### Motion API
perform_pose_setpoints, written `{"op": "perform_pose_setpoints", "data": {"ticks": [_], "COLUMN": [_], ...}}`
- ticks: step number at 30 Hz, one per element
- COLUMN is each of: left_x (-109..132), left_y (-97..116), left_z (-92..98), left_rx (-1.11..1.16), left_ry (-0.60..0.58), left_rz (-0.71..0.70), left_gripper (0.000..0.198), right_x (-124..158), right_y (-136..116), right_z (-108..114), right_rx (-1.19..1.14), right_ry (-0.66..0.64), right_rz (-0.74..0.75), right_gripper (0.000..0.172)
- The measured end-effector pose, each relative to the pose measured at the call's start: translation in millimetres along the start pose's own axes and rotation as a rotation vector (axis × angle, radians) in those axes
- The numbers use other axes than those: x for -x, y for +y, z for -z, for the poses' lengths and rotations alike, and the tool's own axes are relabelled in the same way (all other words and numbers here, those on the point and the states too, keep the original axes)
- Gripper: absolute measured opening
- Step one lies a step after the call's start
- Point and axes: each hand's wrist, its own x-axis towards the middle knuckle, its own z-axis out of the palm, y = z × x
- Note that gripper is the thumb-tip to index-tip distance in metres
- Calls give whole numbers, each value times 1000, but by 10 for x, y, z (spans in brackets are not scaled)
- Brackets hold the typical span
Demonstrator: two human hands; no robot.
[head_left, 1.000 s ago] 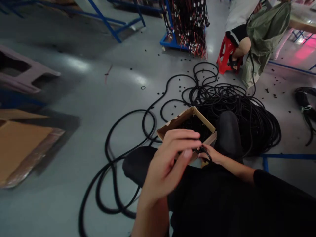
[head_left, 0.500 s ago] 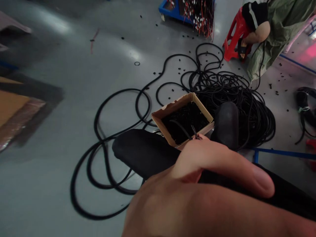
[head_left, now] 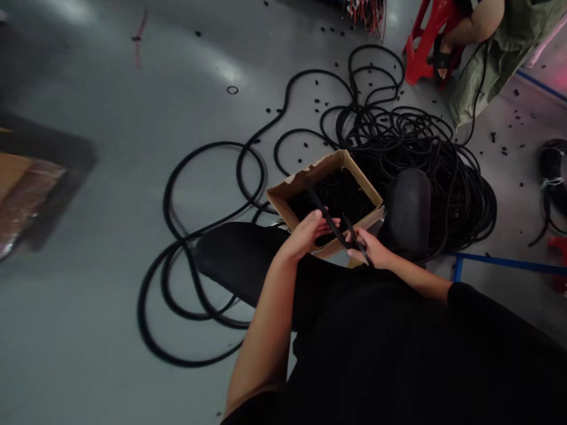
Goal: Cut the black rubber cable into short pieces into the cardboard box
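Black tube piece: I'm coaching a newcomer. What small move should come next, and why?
Probably ease the thin dark tool onto the black tube piece: the right hand holds the tool just beside the piece, which the left hand holds over the cardboard box.

I count one left hand (head_left: 309,234), one right hand (head_left: 374,252), two short black tube lengths (head_left: 319,206), one open brown cardboard box (head_left: 305,176), one red plastic stool (head_left: 419,54)

Held thin black item (head_left: 330,219): too dark to ID. Box (head_left: 305,175) contents = black mass, no detail. Co-worker's leg (head_left: 485,15) cut off at top; cardboard sheet (head_left: 22,189) blurred, cropped left.
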Motion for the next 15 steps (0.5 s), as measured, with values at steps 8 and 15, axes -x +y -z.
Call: {"op": "perform_pose_setpoints", "data": {"ticks": [8,15], "left_x": [-201,61], "left_y": [393,364], "left_z": [-49,391], "left_rx": [294,-126], "left_ry": [226,61], "left_rz": [-120,-99], "left_gripper": [35,51], "right_x": [127,-234], "right_y": [212,-218], "right_z": [-71,606], "right_rx": [105,98], "right_ry": [-265,-158], "right_rz": [-78,-101], "right_gripper": [53,63]}}
